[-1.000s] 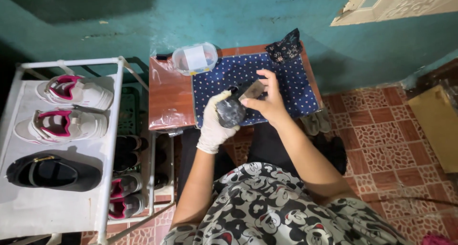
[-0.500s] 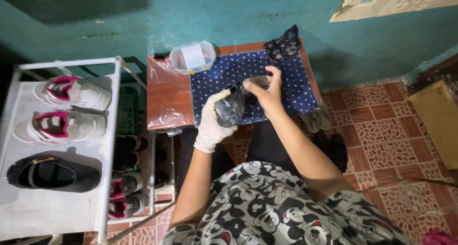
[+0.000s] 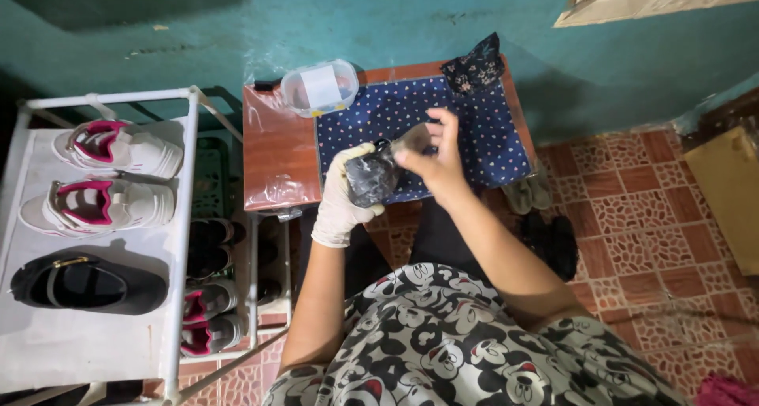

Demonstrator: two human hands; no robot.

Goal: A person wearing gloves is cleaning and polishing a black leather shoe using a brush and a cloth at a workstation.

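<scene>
A dark, shiny lump wrapped in clear plastic (image 3: 371,175) sits in the gloved left hand (image 3: 345,192), whose fingers are curled around it from below, closed on it. The bare right hand (image 3: 437,162) pinches a loose end of the same plastic at the lump's upper right, thumb and fingertips together, the other fingers bent. Both hands hover over the front edge of a small reddish-brown table (image 3: 278,159), above a navy dotted cloth (image 3: 482,133) spread across its right part.

Compared with 0.5 s ago, the pair of hands has barely shifted; the right hand's fingers now sit a little higher on the plastic end, and the grip of the left is the same.

1 clear plastic tub with a lid (image 3: 319,87) stands at the table's back left corner; something white and a bit of yellow show through it, but what it is cannot be told. 1 dark floral pouch (image 3: 473,70) lies at the cloth's back right corner.

To the left, a white shoe rack (image 3: 178,240) carries 2 white-and-pink sneakers (image 3: 103,177) and 1 black shoe with a gold buckle (image 3: 83,283) on top; more shoes sit on lower shelves, too shaded to count. 1 pair of sandals (image 3: 528,192) lies on the patterned floor tiles (image 3: 656,208).
</scene>
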